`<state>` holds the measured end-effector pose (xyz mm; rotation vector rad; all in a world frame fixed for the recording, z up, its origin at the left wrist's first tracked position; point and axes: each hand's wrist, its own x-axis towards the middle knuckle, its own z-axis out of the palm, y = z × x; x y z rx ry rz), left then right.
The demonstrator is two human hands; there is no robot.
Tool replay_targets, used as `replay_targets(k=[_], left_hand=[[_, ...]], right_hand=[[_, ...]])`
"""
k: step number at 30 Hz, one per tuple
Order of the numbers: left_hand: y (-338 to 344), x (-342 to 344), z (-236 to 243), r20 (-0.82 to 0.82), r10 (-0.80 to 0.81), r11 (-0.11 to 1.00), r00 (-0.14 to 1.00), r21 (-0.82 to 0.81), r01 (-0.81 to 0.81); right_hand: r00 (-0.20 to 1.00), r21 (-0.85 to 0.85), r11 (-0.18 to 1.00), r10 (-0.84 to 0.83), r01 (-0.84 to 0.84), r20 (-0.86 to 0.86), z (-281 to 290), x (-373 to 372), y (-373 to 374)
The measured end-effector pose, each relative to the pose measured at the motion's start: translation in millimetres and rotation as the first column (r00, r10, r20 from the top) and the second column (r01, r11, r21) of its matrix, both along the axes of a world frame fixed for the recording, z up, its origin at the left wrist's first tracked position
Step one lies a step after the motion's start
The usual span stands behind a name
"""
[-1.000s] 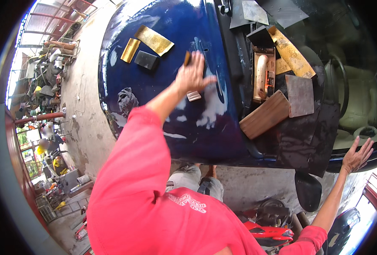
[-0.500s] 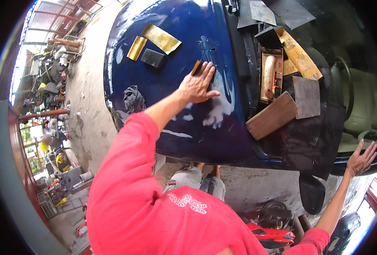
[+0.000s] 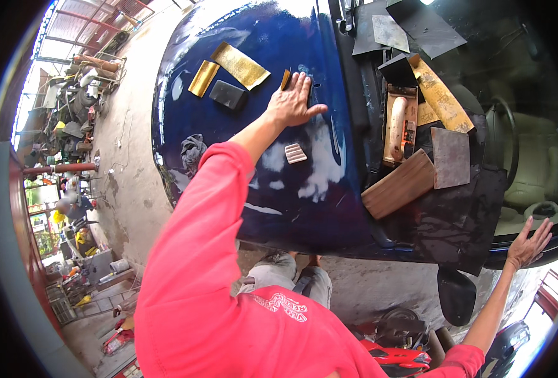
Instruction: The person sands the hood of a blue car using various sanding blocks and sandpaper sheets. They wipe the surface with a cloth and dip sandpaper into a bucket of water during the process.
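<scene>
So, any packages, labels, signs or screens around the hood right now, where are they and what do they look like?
Shirt print: white curved lettering on the person's red shirt, lower centre.
No packages, signs or screens can be made out; the gold sheets on the blue hood near the left hand look like plain sanding paper, unlabelled.

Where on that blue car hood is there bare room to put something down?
Bare paint lies below the grey rag, and between the small ribbed block and the hood's lower edge. Crowded: the gold sheets and dark block beside the left hand, and the wooden blocks and tools on the right.
</scene>
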<state>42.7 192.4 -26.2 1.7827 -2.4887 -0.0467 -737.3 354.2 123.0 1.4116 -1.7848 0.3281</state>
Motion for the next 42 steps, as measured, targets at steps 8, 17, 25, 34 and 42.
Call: replay_targets(k=[8, 17, 25, 34, 42], left_hand=[[57, -28, 73, -0.022, -0.245, 0.862, 0.969, 0.452, 0.228], [-23, 185, 2, 0.382, 0.442, 0.866, 0.811, 0.054, -0.497], [108, 138, 31, -0.159, 0.358, 0.893, 0.92, -0.23, -0.387], [335, 20, 113, -0.917, 0.369, 0.904, 0.152, 0.317, -0.286], [400, -16, 185, -0.939, 0.212, 0.944, 0.27, 0.268, 0.193]], right_hand=[[0.994, 0.027, 0.994, -0.107, 0.106, 0.035, -4, 6, -1], [0.984, 0.09, 0.981, -0.176, 0.173, 0.025, 4, 0, -3], [0.989, 0.061, 0.989, -0.134, 0.138, -0.07, -9, -17, -7], [-0.025, -0.32, 0.928, 0.322, -0.19, 0.947, 64, 153, 16], [-0.678, -0.325, 0.632, -0.734, -0.703, 0.038, -38, 523, 187]])
